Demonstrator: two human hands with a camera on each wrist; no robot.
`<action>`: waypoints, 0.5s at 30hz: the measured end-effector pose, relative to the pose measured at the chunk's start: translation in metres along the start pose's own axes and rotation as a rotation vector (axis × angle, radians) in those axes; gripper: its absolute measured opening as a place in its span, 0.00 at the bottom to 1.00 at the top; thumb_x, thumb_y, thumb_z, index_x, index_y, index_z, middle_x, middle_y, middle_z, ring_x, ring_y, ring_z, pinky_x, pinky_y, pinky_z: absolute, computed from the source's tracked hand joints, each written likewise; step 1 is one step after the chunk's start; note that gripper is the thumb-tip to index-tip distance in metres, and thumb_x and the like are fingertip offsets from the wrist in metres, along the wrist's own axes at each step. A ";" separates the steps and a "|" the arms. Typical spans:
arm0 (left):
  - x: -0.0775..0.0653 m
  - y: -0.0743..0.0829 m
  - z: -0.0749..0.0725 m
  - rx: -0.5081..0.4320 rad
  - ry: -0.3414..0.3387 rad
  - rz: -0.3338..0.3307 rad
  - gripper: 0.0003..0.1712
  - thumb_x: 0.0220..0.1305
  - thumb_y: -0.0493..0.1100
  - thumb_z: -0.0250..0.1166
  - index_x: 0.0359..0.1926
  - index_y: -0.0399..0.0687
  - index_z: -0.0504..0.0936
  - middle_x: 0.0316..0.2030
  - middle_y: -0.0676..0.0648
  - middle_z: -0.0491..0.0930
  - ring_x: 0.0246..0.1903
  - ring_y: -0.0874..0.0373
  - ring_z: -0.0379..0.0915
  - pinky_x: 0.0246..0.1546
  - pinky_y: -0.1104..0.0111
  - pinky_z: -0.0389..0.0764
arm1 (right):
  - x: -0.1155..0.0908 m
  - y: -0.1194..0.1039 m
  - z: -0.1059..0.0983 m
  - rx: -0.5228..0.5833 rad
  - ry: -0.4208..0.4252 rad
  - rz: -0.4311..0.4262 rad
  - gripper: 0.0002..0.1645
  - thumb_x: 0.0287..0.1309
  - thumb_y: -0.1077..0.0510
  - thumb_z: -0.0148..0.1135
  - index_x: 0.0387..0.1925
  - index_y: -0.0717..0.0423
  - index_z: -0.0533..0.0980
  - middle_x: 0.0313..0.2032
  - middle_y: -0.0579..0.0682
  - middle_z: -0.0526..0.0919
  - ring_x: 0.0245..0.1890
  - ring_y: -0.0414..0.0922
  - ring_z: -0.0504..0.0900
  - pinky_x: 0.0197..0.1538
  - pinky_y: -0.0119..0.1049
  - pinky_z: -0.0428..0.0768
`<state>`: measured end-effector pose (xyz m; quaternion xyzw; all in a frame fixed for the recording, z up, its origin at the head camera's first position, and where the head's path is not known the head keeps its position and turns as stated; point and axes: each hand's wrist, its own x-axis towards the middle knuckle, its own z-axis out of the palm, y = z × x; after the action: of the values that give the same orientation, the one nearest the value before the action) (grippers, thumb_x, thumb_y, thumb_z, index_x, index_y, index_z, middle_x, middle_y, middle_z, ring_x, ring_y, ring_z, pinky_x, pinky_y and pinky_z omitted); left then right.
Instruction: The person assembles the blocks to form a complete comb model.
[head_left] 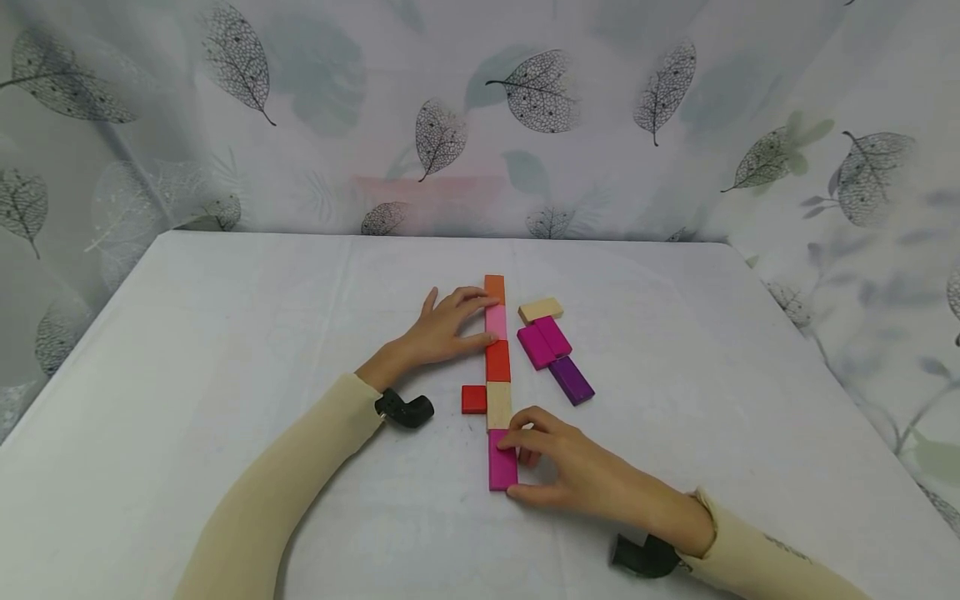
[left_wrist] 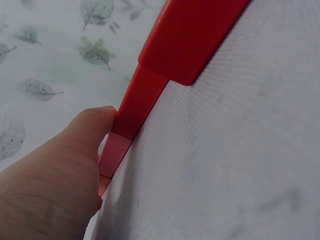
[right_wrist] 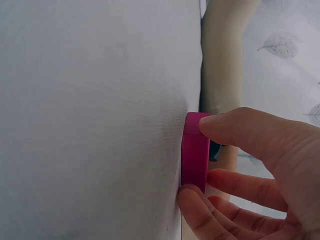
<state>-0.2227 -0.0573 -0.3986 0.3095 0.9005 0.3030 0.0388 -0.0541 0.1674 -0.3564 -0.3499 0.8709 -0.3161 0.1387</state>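
A straight row of coloured blocks lies on the white table. From far to near come an orange block point(head_left: 494, 287), a pink block point(head_left: 497, 323), a red block point(head_left: 498, 363), a beige block point(head_left: 498, 406) and a magenta block point(head_left: 501, 471). Beside the beige one, on its left, sits a smaller red block point(head_left: 473, 399). My left hand point(head_left: 442, 329) rests its extended fingers on the row around the pink block, the thumb point(left_wrist: 102, 120) lying by the red block's edge. At the near end, my right hand point(head_left: 573, 467) pinches the magenta block between thumb point(right_wrist: 225, 127) and fingers.
Right of the row lies a loose group: a beige block point(head_left: 541, 310), two magenta blocks point(head_left: 544, 342) side by side, and a purple block point(head_left: 572, 381). A leaf-patterned cloth point(head_left: 322, 150) hangs behind the table point(head_left: 300, 283). Dark devices point(head_left: 405, 409) are worn on both wrists.
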 end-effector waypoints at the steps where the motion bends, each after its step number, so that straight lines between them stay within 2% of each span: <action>1: 0.000 0.000 0.000 0.001 0.000 0.000 0.35 0.65 0.59 0.61 0.70 0.57 0.67 0.69 0.49 0.61 0.71 0.54 0.54 0.70 0.43 0.29 | 0.000 0.000 0.000 -0.003 0.003 -0.004 0.21 0.57 0.52 0.70 0.51 0.54 0.79 0.51 0.45 0.71 0.40 0.34 0.76 0.43 0.28 0.79; 15: 0.000 -0.005 0.000 -0.008 -0.003 0.006 0.35 0.65 0.60 0.61 0.70 0.58 0.66 0.70 0.48 0.60 0.71 0.54 0.54 0.70 0.42 0.30 | 0.004 -0.002 -0.006 0.007 -0.065 0.061 0.22 0.57 0.52 0.69 0.53 0.51 0.79 0.50 0.42 0.71 0.41 0.35 0.75 0.44 0.29 0.79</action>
<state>-0.2257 -0.0600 -0.4015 0.3126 0.8983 0.3062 0.0406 -0.0588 0.1664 -0.3501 -0.3326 0.8751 -0.3031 0.1778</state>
